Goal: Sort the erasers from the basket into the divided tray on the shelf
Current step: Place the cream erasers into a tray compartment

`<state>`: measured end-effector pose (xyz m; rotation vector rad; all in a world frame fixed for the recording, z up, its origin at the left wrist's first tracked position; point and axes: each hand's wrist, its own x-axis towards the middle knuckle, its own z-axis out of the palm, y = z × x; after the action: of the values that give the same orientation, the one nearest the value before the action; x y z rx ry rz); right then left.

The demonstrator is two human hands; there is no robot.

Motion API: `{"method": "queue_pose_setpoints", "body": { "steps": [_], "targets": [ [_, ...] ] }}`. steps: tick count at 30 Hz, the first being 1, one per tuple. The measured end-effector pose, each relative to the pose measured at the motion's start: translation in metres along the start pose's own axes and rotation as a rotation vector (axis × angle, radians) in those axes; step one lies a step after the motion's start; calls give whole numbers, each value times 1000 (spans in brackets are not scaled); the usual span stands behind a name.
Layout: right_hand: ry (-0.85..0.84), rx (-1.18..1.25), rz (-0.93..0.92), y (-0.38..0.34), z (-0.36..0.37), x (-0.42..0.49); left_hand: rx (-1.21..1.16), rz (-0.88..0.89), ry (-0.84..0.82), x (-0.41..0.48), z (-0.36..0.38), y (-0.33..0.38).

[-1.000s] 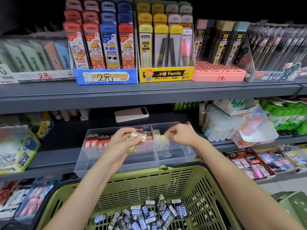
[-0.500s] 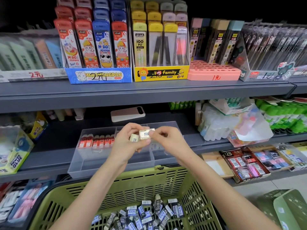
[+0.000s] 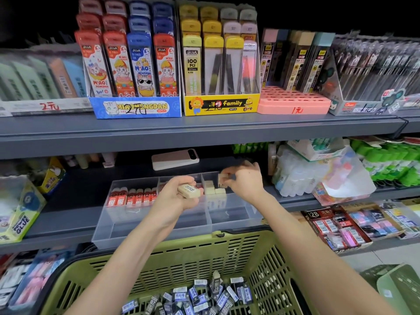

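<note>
Nearest to the camera is 1 green slotted basket [image 3: 261, 264], and at its bottom lies a loose pile of sleeved erasers [image 3: 200, 296], with blue, black and white wrappers; they overlap too much for an exact count. Above the basket 2 bare forearms reach forward to the shelf [image 3: 68, 214]. The left hand [image 3: 177, 198] is turned palm up, its fingers curled around 1 printed cream eraser [image 3: 189, 190], a rounded block with dark print on the top face; if more lie under it I cannot tell. The right hand [image 3: 246, 181] pinches 1 plain cream eraser [image 3: 222, 179] with fingertips over the far end of the right compartment. The divided tray [image 3: 147, 233] is clear plastic and shows 3 compartments. The left one holds about 6 red-sleeved erasers [image 3: 131, 197] standing in a row. The middle one is mostly hidden by the left hand. The right one holds a small cream stack [image 3: 214, 190] of unwrapped erasers. Behind the tray lies 1 pink flat device [image 3: 175, 159].
</note>
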<state>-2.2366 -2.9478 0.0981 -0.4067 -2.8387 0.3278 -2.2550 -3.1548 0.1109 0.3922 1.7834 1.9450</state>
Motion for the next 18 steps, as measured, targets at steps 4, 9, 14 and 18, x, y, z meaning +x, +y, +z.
{"method": "queue_pose_setpoints", "body": {
  "steps": [4, 9, 14, 18],
  "targets": [
    [-170, -47, -72, 1, 10, 2, 96, 74, 40, -1, -7, -4],
    [-277, -81, -105, 2, 8, 6, 279, 136, 69, -3, -11, -6],
    [-133, -151, -110, -9, -3, -4, 372, 197, 83, -2, -10, -10],
    [62, 230, -77, -39, -22, -34, 376, 301, 118, 0, -6, -13]
  ]
}}
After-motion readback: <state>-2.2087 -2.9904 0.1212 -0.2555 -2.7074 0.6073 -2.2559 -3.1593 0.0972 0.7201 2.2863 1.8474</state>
